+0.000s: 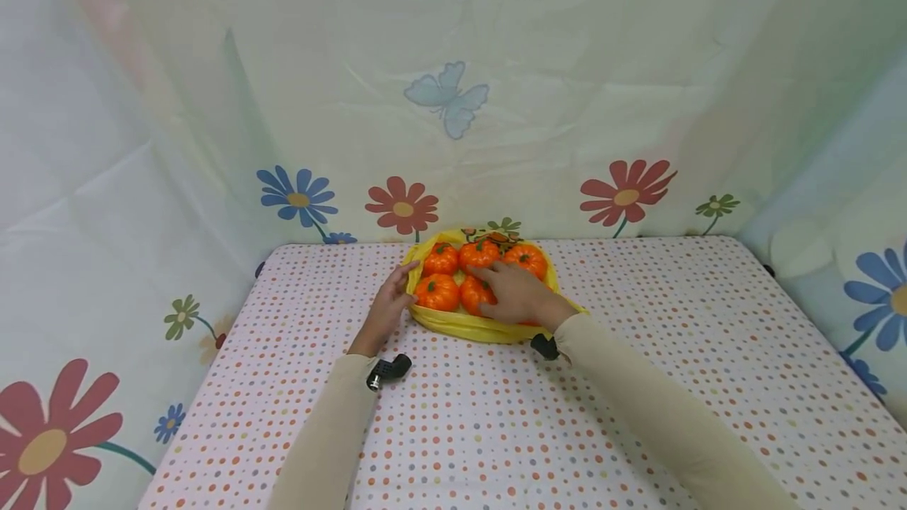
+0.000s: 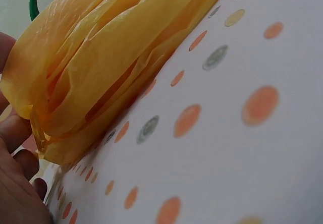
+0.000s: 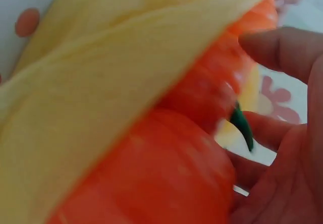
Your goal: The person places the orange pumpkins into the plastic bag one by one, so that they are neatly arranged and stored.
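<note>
Several small orange pumpkins with green stems, one of them a pumpkin (image 1: 437,292) at the front left, sit inside a yellow plastic bag (image 1: 464,327) with its mouth spread wide. My right hand (image 1: 520,293) reaches over the bag, thumb and fingers around a front middle pumpkin (image 1: 475,297). In the right wrist view the thumb touches that pumpkin (image 3: 207,90) and other fingers lie behind its stem; a nearer pumpkin (image 3: 156,178) fills the foreground. At the bag's left rim, my left hand (image 1: 388,301) touches the plastic with thumb and fingers apart. The right forearm hides some of the bag's contents.
The bag stands near the back edge of a table with a dotted cloth (image 1: 453,431). Behind it hangs a flowered backdrop (image 1: 538,148), with similar sheets at both sides. Each wrist carries a small black camera, such as the left one (image 1: 390,371).
</note>
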The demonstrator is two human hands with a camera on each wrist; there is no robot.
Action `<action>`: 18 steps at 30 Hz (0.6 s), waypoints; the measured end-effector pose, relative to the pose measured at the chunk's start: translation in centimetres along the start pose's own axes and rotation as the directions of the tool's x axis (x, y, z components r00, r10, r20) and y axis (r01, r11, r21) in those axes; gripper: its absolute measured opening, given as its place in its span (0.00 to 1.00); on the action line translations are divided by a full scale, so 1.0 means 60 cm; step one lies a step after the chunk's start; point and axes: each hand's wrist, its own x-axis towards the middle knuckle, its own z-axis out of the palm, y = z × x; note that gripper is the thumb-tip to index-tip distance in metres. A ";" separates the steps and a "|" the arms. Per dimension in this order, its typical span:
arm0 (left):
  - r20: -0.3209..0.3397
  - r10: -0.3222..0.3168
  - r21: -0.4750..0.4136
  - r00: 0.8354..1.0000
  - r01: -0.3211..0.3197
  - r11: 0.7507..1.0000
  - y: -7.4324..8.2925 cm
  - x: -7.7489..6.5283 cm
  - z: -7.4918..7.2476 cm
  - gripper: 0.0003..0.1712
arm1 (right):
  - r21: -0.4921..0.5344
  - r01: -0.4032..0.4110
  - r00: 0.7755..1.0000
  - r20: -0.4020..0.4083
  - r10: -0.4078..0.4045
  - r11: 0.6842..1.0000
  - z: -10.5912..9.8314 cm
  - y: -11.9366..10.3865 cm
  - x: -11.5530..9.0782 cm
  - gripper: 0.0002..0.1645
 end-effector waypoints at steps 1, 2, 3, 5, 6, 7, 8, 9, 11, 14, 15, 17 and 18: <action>-0.008 0.000 -0.002 1.000 0.000 1.000 0.000 0.000 0.004 0.37 | 0.013 0.000 1.000 -0.019 0.000 1.000 -0.004 0.003 -0.006 0.41; -0.016 0.001 -0.004 1.000 -0.001 1.000 0.001 -0.001 0.007 0.37 | 0.032 0.004 0.998 -0.057 -0.002 0.999 -0.010 0.005 -0.014 0.41; -0.020 0.001 -0.005 1.000 -0.001 1.000 0.001 -0.001 0.009 0.37 | 0.058 0.008 0.994 -0.112 -0.002 0.998 -0.016 0.008 -0.023 0.41; -0.022 0.011 -0.007 1.000 -0.012 1.000 -0.001 0.000 0.013 0.37 | 0.126 0.011 0.966 -0.259 0.023 0.992 -0.027 0.017 -0.045 0.38; -0.021 0.016 -0.009 1.000 -0.016 1.000 -0.001 0.001 0.014 0.37 | 0.166 0.014 0.940 -0.339 0.044 0.986 -0.032 0.023 -0.059 0.36; -0.020 0.023 -0.010 1.000 -0.024 1.000 -0.002 0.002 0.015 0.37 | 0.205 0.018 0.909 -0.410 0.069 0.979 -0.035 0.030 -0.072 0.35; -0.019 0.033 -0.008 0.999 -0.033 0.999 -0.002 0.003 0.015 0.37 | 0.247 0.023 0.878 -0.468 0.098 0.969 -0.036 0.037 -0.086 0.33; -0.017 0.043 -0.006 0.999 -0.044 0.999 -0.003 0.004 0.014 0.36 | 0.286 0.019 0.854 -0.502 0.133 0.958 -0.035 0.045 -0.100 0.31; -0.019 0.059 0.001 0.998 -0.059 0.998 -0.004 0.004 0.011 0.35 | 0.345 -0.004 0.828 -0.524 0.196 0.939 -0.031 0.060 -0.128 0.28; -0.033 0.072 0.031 0.997 -0.071 0.997 -0.006 0.002 0.003 0.33 | 0.376 -0.071 0.837 -0.481 0.260 0.924 -0.019 0.079 -0.165 0.27; -0.041 0.076 0.052 0.996 -0.074 0.996 -0.006 0.001 -0.001 0.32 | 0.371 -0.096 0.845 -0.459 0.272 0.924 -0.015 0.084 -0.176 0.27; -0.059 0.100 0.126 0.993 -0.092 0.988 -0.002 -0.003 -0.008 0.30 | 0.334 -0.136 0.858 -0.432 0.280 0.933 -0.008 0.094 -0.195 0.28; -0.066 0.126 0.177 0.990 -0.112 0.978 0.003 -0.006 -0.011 0.30 | 0.302 -0.156 0.861 -0.425 0.279 0.941 -0.005 0.098 -0.203 0.29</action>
